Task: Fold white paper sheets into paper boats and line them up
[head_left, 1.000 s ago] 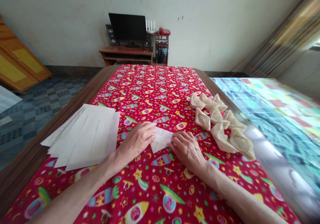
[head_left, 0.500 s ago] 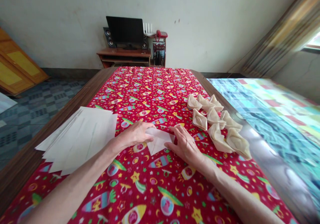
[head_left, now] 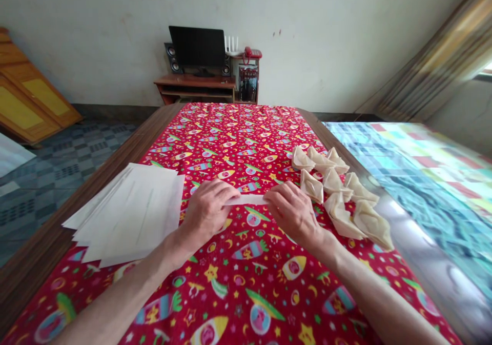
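While both hands, left (head_left: 205, 209) and right (head_left: 292, 211), pinched the folded paper (head_left: 246, 200) between them, sheets (head_left: 130, 211) lay beside the left.

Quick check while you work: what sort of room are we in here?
Likely a room in a home. A computer monitor with speakers sits on a low desk by the wall, a curtain hangs at right, and the table wears a rocket-print cloth.

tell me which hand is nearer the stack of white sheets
Left. The left hand sits just right of the stack of white sheets; the right hand is farther right, beyond the folded paper.
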`<state>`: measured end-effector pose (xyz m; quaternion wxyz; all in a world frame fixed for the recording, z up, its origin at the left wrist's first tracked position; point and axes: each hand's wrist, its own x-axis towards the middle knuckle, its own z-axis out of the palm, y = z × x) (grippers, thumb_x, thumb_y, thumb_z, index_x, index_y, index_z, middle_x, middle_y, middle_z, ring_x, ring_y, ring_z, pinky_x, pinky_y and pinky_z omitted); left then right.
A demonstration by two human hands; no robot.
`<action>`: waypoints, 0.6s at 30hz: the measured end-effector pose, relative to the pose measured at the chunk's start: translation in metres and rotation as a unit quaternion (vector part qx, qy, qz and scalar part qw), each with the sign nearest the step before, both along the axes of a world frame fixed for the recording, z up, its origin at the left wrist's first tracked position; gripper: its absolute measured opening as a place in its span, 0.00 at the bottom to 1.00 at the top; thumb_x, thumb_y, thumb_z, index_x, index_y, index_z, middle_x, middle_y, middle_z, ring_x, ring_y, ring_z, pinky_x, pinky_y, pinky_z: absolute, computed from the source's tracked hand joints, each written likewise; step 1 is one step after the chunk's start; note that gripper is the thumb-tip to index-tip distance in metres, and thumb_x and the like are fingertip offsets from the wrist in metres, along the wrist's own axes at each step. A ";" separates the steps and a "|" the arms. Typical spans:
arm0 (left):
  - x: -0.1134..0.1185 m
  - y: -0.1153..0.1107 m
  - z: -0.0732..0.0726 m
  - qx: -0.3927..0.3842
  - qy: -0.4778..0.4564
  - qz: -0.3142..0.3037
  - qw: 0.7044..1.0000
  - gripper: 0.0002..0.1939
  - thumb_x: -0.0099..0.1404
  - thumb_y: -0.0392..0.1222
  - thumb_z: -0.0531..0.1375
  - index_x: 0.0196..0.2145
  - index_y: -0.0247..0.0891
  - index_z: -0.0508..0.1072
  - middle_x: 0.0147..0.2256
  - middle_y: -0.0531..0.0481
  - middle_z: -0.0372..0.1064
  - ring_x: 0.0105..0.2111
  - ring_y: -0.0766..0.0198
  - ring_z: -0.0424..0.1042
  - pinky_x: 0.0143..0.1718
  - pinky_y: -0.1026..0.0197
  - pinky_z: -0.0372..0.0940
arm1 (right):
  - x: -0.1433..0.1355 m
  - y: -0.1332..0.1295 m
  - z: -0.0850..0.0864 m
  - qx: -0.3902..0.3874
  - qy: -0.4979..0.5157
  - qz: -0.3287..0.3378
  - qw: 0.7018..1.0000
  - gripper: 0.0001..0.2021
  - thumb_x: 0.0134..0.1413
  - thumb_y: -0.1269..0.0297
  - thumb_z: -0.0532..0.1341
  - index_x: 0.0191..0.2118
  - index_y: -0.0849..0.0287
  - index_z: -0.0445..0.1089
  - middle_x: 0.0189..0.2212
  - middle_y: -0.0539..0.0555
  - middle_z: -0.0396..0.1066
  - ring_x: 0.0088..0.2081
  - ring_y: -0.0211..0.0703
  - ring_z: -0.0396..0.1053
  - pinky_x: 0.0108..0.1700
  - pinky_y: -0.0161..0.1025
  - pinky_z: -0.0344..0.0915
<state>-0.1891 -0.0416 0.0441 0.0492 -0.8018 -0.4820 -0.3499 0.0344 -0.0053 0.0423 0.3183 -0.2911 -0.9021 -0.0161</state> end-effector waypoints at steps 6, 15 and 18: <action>0.000 -0.022 -0.016 -0.064 0.155 -0.006 0.986 0.10 0.63 0.28 0.51 0.35 0.37 0.70 0.35 0.48 0.70 0.38 0.57 0.67 0.39 0.54 0.60 | 0.003 -0.017 -0.019 0.056 -0.134 0.043 0.988 0.11 0.63 0.71 0.49 0.35 0.60 0.68 0.33 0.56 0.67 0.35 0.43 0.60 0.36 0.41 0.58; -0.007 -0.045 -0.036 -0.079 0.089 -0.026 0.993 0.08 0.67 0.33 0.53 0.39 0.38 0.71 0.44 0.48 0.71 0.45 0.59 0.67 0.46 0.53 0.61 | 0.013 -0.027 -0.038 -0.080 -0.088 0.050 0.992 0.10 0.63 0.68 0.51 0.38 0.59 0.70 0.34 0.55 0.69 0.35 0.40 0.63 0.37 0.37 0.62; -0.010 -0.037 -0.046 -0.093 -0.013 -0.018 0.995 0.06 0.66 0.36 0.55 0.33 0.38 0.72 0.37 0.49 0.71 0.39 0.62 0.69 0.42 0.58 0.64 | 0.013 -0.025 -0.038 -0.183 -0.009 0.036 0.982 0.09 0.63 0.65 0.53 0.36 0.58 0.71 0.33 0.53 0.69 0.34 0.37 0.66 0.36 0.33 0.63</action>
